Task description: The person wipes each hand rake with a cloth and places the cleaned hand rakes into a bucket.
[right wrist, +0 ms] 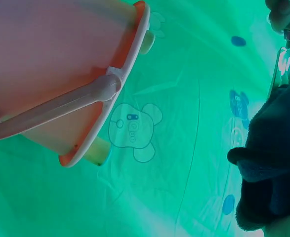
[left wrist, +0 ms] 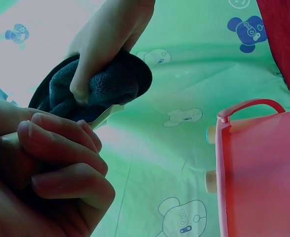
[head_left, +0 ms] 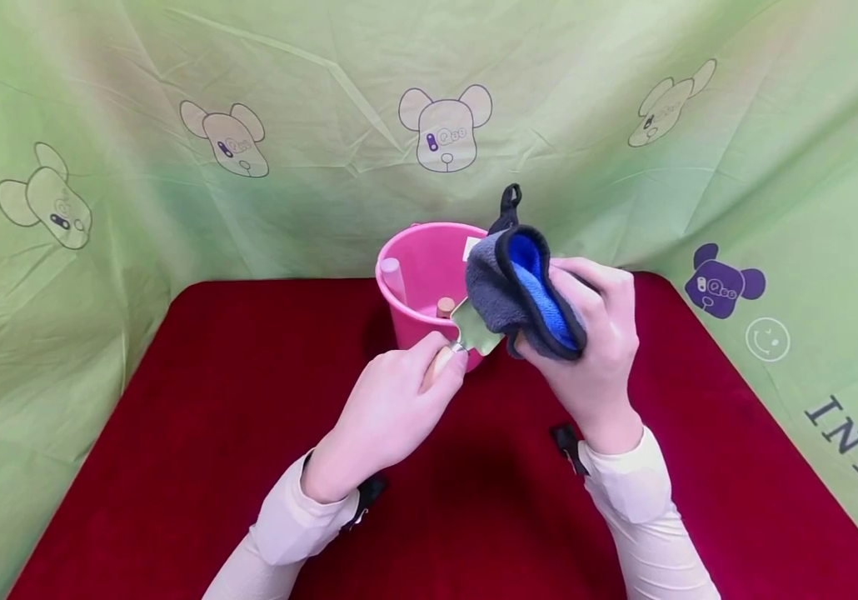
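Note:
In the head view my left hand grips the wooden handle of a small trowel, its pale green-looking metal blade pointing up to the right. My right hand holds a grey cloth with a bright blue inner side and black edging, folded over the far part of the blade and hiding it. A black loop stands up from the cloth. The left wrist view shows the left fingers curled round the handle and the right thumb pressing on the cloth. Both hands are raised in front of the pink bucket.
The pink bucket stands at the back of the table, covered in dark red cloth. Two rounded handle ends show inside it. Its carrying handle hangs along the side. A green printed curtain encloses the table.

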